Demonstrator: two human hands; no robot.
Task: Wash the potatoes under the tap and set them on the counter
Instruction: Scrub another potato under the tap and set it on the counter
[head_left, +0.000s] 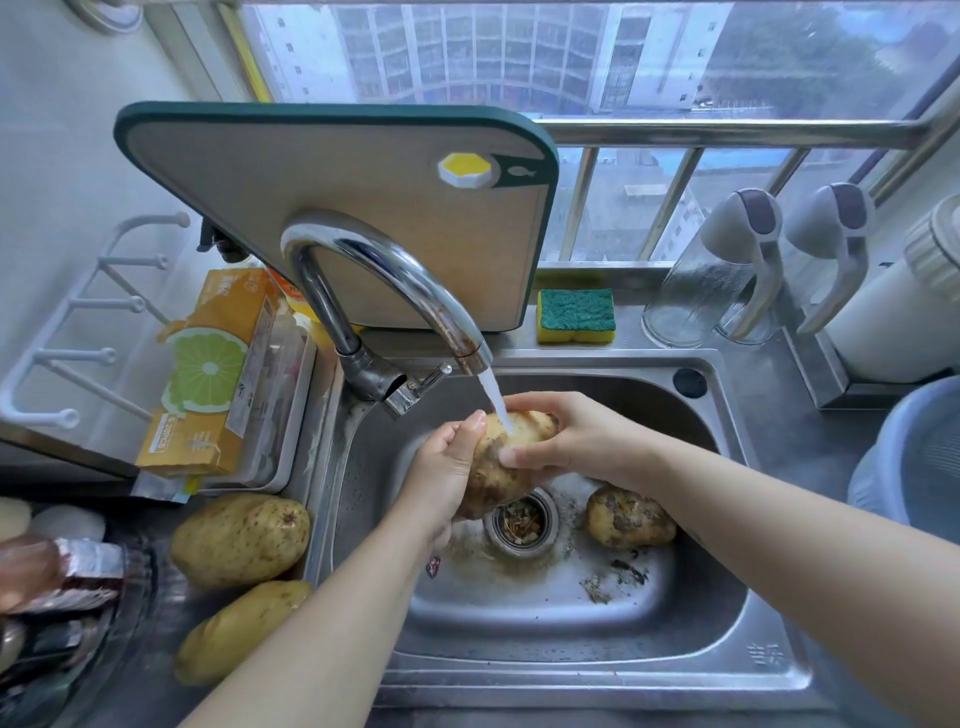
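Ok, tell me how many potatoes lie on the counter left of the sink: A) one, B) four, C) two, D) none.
C: the far potato and near potato lie on the counter left of the sink.

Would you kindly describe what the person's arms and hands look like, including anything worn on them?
The left hand and the right hand are bare, with no gloves and no rings that I can see. The left forearm and right forearm are uncovered right to the frame's edge, with no sleeve, watch or bracelet in view. The visible nails look short and unpainted.
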